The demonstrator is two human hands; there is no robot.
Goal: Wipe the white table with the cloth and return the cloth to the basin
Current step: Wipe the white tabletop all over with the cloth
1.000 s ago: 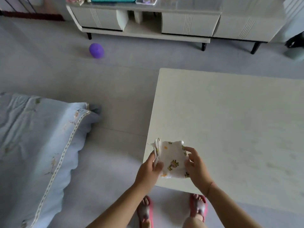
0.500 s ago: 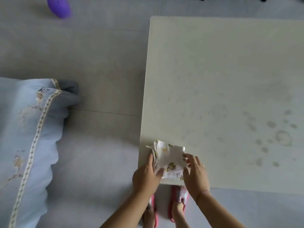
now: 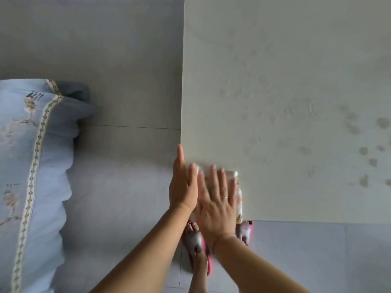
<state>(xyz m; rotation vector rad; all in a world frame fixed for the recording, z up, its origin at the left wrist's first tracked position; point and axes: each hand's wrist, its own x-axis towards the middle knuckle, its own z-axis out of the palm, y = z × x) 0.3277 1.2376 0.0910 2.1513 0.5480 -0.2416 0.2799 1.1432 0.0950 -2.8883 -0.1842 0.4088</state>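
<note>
Beside the white table [image 3: 275, 60], a blue cushion [image 3: 31, 166] lies on the floor [image 3: 105, 49].

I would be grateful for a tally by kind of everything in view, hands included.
Hands: 2 (left hand, right hand)
Slippers: 2 (left slipper, right slipper)
Cloth: 1
Table: 1
Quilt: 1
Total: 7

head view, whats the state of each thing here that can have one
white table: grey spots on the right, not yet wiped
cloth: folded, flat on the table's near left corner, mostly under the right hand
right hand: open, fingers straight, pressing on the cloth
left hand: open, fingers straight, at the table's left edge
pink slippers: on the person's feet
</note>
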